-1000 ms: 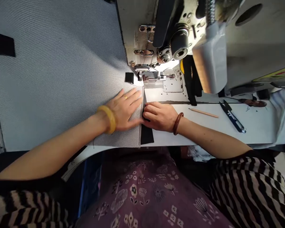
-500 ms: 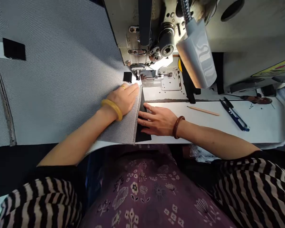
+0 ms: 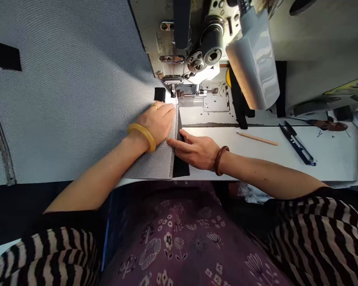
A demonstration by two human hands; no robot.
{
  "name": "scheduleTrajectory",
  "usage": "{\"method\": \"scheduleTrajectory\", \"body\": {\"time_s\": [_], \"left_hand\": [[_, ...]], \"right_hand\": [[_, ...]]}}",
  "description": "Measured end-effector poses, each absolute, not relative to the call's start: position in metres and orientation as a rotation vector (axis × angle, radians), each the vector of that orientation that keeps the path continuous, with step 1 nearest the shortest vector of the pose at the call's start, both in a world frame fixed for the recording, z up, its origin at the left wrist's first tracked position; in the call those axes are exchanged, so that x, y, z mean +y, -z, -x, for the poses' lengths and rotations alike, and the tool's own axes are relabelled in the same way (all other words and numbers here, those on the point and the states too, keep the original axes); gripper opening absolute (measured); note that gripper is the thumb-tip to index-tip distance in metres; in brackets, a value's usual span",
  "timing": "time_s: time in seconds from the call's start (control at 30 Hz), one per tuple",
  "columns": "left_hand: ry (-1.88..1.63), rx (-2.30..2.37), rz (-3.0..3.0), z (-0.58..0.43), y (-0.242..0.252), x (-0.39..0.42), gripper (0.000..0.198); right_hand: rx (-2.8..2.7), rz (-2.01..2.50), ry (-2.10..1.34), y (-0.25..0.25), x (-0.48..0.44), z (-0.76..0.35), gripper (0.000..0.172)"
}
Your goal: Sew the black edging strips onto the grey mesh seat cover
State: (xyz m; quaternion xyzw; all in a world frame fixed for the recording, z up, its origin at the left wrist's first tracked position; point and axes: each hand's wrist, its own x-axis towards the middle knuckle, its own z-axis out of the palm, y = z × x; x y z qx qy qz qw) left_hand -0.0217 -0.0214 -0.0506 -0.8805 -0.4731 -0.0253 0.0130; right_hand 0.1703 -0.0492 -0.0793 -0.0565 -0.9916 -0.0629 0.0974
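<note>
A large grey woven fabric [image 3: 77,99] spreads over the left of the machine table, its stitched right edge running toward the sewing machine's needle and presser foot [image 3: 173,90]. My left hand [image 3: 157,122] lies on the fabric just in front of the foot, fingers flat and together, holding nothing. Under the fabric's edge shows a black strip [image 3: 181,169]. At that edge is my right hand [image 3: 197,151]: the index finger rests on top of the grey fabric, the thumb stretches over the black strip, and the other fingertips are hidden at or under the edge. A small black tab [image 3: 160,94] sits beside the foot.
A lamp [image 3: 255,63] hangs at the machine head [image 3: 155,24]. On the white table to the right lie a pencil [image 3: 256,138], thread snips [image 3: 298,145] and a wooden-handled tool [image 3: 328,125]. Black strips [image 3: 240,99] lie under the lamp. Another black tab [image 3: 4,55] is at far left.
My right index finger has moved left onto the grey fabric, and its other fingers have tucked in at the edge. My left hand keeps its place. The view has shifted slightly.
</note>
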Motion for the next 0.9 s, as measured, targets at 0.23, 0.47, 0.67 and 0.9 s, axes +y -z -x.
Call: {"method": "scheduleTrajectory", "body": {"time_s": [0.23, 0.47, 0.67, 0.9], "left_hand": [[0.13, -1.378, 2.774, 0.026, 0.062, -0.018, 0.037], [-0.005, -1.444, 2.773, 0.018, 0.058, -0.009, 0.036], [-0.027, -1.523, 2.775, 0.015, 0.053, -0.006, 0.033], [0.016, -1.614, 2.792, 0.016, 0.051, -0.008, 0.037]], "right_hand": [[-2.855, 0.322, 0.234, 0.078, -0.053, -0.17, 0.029], [-2.884, 0.347, 0.189, 0.077, -0.047, -0.167, 0.03], [-2.797, 0.341, 0.278, 0.079, -0.046, -0.165, 0.029], [-2.705, 0.356, 0.26, 0.076, -0.043, -0.163, 0.025]]}}
